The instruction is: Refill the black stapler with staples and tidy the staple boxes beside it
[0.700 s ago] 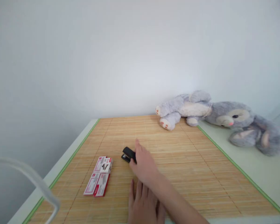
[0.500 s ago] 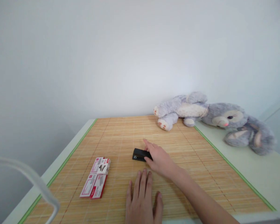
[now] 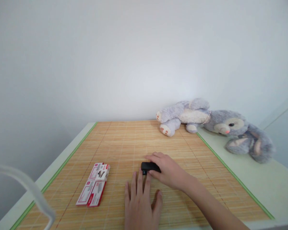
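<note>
A black stapler (image 3: 149, 166) lies on the bamboo mat near the middle. My right hand (image 3: 166, 170) reaches in from the right and grips it, thumb on the near side and fingers over the far side; its right end is hidden under the palm. Flat on the mat, palm down with fingers spread, rests my left hand (image 3: 141, 204). Its fingertips come up to the stapler's near left end; whether they touch it I cannot tell. To the left, several small red-and-white boxes (image 3: 94, 191) sit together, one small box with a stapler-like picture among them.
The bamboo mat (image 3: 120, 140) with green edging covers most of a white table (image 3: 259, 172). A grey plush rabbit (image 3: 189, 116) lies on its side at the back right against the wall. A blurred white cable-like curve (image 3: 31, 188) crosses the lower left.
My right hand and the stapler have come slightly nearer to me, and the stapler's left end now meets my left fingertips. The view has shifted a little.
</note>
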`<state>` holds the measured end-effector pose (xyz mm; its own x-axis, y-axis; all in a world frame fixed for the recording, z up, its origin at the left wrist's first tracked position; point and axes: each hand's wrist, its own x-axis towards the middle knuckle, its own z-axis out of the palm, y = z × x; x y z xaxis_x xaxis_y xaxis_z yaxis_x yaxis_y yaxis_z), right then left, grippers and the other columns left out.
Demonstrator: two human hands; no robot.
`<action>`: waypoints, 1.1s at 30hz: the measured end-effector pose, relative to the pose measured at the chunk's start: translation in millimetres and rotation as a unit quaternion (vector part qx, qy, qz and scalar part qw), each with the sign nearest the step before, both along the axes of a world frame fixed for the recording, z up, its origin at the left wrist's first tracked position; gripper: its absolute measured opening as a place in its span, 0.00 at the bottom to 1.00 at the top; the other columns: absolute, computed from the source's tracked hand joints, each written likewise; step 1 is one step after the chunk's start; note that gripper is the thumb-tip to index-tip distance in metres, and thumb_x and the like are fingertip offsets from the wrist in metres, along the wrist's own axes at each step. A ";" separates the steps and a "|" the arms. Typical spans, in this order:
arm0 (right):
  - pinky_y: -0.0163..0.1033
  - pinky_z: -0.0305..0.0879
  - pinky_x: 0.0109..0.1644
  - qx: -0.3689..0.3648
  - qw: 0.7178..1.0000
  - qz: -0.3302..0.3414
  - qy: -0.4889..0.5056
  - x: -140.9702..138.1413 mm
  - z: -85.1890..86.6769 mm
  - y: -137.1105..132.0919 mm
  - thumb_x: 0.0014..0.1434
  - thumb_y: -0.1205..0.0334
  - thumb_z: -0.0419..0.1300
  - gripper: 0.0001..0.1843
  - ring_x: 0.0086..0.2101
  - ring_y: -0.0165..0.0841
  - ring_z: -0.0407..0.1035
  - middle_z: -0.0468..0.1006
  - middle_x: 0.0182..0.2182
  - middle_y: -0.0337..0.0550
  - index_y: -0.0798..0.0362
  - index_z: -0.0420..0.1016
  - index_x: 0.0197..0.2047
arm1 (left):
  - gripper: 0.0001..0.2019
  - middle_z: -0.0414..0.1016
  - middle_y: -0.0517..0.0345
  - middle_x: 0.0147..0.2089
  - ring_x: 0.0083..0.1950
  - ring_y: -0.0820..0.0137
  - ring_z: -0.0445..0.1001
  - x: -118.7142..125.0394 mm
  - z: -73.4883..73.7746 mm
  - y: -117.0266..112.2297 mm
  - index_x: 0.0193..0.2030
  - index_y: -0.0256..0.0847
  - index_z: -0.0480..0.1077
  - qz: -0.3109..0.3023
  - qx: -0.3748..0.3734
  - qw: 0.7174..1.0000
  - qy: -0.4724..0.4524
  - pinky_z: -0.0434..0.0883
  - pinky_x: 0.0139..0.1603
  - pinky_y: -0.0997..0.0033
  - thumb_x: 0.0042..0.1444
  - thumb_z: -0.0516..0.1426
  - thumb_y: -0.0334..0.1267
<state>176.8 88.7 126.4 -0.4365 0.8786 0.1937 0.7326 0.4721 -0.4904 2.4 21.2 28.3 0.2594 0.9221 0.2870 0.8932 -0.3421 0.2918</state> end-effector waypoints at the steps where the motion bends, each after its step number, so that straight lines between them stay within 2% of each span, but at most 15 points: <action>1: 0.49 0.67 0.60 0.002 1.000 0.006 -0.001 -4.9 1.2 5.4 0.63 0.66 0.67 0.21 0.54 0.43 0.71 0.79 0.53 0.48 0.49 0.77 0.59 | 0.29 0.59 0.51 0.79 0.80 0.44 0.53 -0.6 -0.9 0.9 0.75 0.50 0.63 0.002 -0.002 1.000 0.002 0.55 0.74 0.27 0.70 0.51 0.53; 3: 0.48 0.67 0.58 0.008 1.000 0.024 -0.004 -13.2 6.3 16.1 0.60 0.63 0.72 0.13 0.52 0.43 0.71 0.79 0.48 0.46 0.50 0.81 0.48 | 0.29 0.60 0.50 0.78 0.80 0.44 0.54 -1.3 -2.4 1.8 0.74 0.49 0.64 0.005 -0.003 1.000 0.006 0.55 0.74 0.28 0.69 0.52 0.53; 4: 0.48 0.67 0.60 0.011 0.999 0.034 -0.004 -15.1 10.5 20.7 0.57 0.63 0.74 0.12 0.53 0.43 0.71 0.78 0.48 0.46 0.51 0.81 0.45 | 0.29 0.60 0.50 0.78 0.79 0.44 0.54 -1.4 -2.8 1.9 0.74 0.49 0.64 0.006 -0.003 1.000 0.007 0.55 0.74 0.28 0.69 0.52 0.53; 7: 0.49 0.63 0.65 0.021 0.998 0.057 -0.001 -6.4 29.2 26.7 0.54 0.62 0.77 0.15 0.57 0.43 0.68 0.76 0.54 0.46 0.50 0.81 0.44 | 0.31 0.56 0.52 0.79 0.79 0.45 0.54 -1.2 -1.8 1.9 0.77 0.51 0.58 0.010 0.000 1.000 0.009 0.57 0.74 0.29 0.69 0.52 0.53; 11: 0.48 0.59 0.70 0.026 0.998 0.042 0.026 36.5 56.2 13.9 0.62 0.63 0.71 0.14 0.65 0.40 0.62 0.69 0.62 0.46 0.48 0.77 0.50 | 0.32 0.52 0.55 0.81 0.79 0.47 0.55 1.5 1.8 1.0 0.78 0.54 0.55 0.022 0.012 1.000 0.006 0.59 0.74 0.33 0.69 0.52 0.50; 14: 0.52 0.54 0.74 0.021 0.999 0.001 0.028 78.9 63.2 -3.4 0.65 0.56 0.68 0.13 0.69 0.42 0.57 0.65 0.66 0.45 0.45 0.75 0.51 | 0.32 0.52 0.55 0.81 0.79 0.49 0.55 5.5 5.3 -0.3 0.77 0.53 0.57 0.044 0.020 0.999 0.005 0.57 0.75 0.35 0.68 0.53 0.47; 17: 0.56 0.53 0.75 -0.004 0.999 -0.054 0.001 118.1 51.6 -18.6 0.65 0.51 0.67 0.14 0.70 0.45 0.56 0.63 0.69 0.43 0.42 0.75 0.52 | 0.31 0.53 0.55 0.81 0.80 0.51 0.55 8.6 9.8 -1.7 0.77 0.52 0.59 0.049 0.020 0.999 0.004 0.56 0.76 0.36 0.67 0.53 0.46; 20: 0.58 0.53 0.75 -0.036 0.994 -0.101 0.001 144.8 26.3 -28.4 0.64 0.47 0.67 0.15 0.71 0.47 0.56 0.64 0.70 0.44 0.42 0.76 0.52 | 0.31 0.53 0.55 0.81 0.79 0.50 0.55 8.9 12.9 -2.5 0.77 0.53 0.59 0.048 0.016 0.999 0.004 0.56 0.76 0.37 0.67 0.53 0.46; 25: 0.58 0.54 0.75 -0.068 0.985 -0.146 0.063 154.8 -11.4 -37.9 0.64 0.44 0.66 0.18 0.69 0.48 0.60 0.66 0.70 0.46 0.43 0.78 0.52 | 0.31 0.52 0.54 0.81 0.79 0.50 0.57 1.5 7.2 1.9 0.78 0.54 0.56 0.024 0.012 1.000 0.006 0.61 0.73 0.34 0.69 0.53 0.47; 29: 0.60 0.53 0.76 -0.083 0.976 -0.169 0.104 152.1 -19.5 -47.5 0.64 0.41 0.65 0.23 0.69 0.49 0.61 0.67 0.70 0.48 0.43 0.78 0.57 | 0.30 0.56 0.54 0.80 0.79 0.53 0.58 -15.3 -1.6 12.9 0.78 0.54 0.55 -0.037 0.011 0.999 -0.006 0.66 0.73 0.38 0.70 0.52 0.42; 31: 0.61 0.52 0.76 -0.089 0.972 -0.185 0.110 152.8 -17.6 -54.3 0.63 0.40 0.66 0.30 0.70 0.49 0.59 0.67 0.71 0.47 0.41 0.74 0.64 | 0.28 0.59 0.55 0.79 0.78 0.57 0.59 -31.5 -1.8 18.4 0.76 0.53 0.59 -0.056 0.025 0.998 -0.014 0.68 0.72 0.44 0.70 0.51 0.39; 33: 0.61 0.54 0.76 -0.084 0.967 -0.205 0.124 154.2 -13.4 -62.5 0.63 0.40 0.67 0.35 0.71 0.49 0.59 0.66 0.71 0.46 0.40 0.69 0.69 | 0.25 0.63 0.55 0.77 0.77 0.58 0.61 -54.6 1.8 21.8 0.73 0.53 0.65 -0.043 0.058 0.997 -0.019 0.69 0.72 0.45 0.70 0.52 0.40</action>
